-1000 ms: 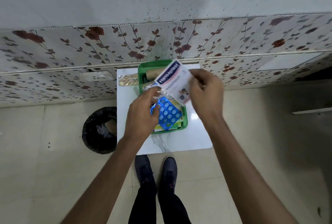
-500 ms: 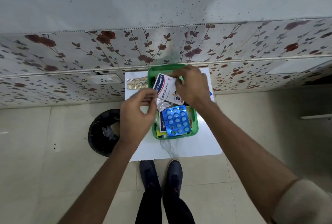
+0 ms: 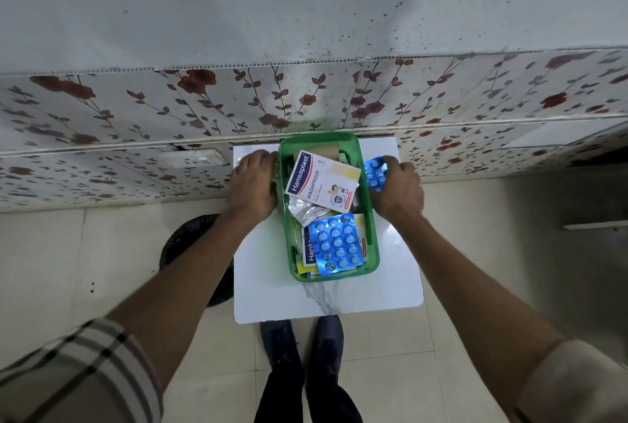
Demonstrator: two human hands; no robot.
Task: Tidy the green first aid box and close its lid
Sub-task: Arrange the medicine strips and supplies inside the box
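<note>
White marble table (image 3: 272,293): gathering strays. Right hand (image 3: 397,190) pinching blue blister pack (image 3: 374,174) beside green first aid box (image 3: 373,252); left hand (image 3: 253,181) flat, grip unclear. Needing dropping in.

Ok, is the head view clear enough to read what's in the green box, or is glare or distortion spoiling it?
Head view: sharp at centre, the white Hansaplast carton in the green plastic box is legible; mild glare on the glossy white tabletop; wide-angle lens bows the floral wall tiles.

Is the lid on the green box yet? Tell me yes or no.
No: the green box sits open on the white table, with the Hansaplast packet and a blue blister strip showing inside.
</note>
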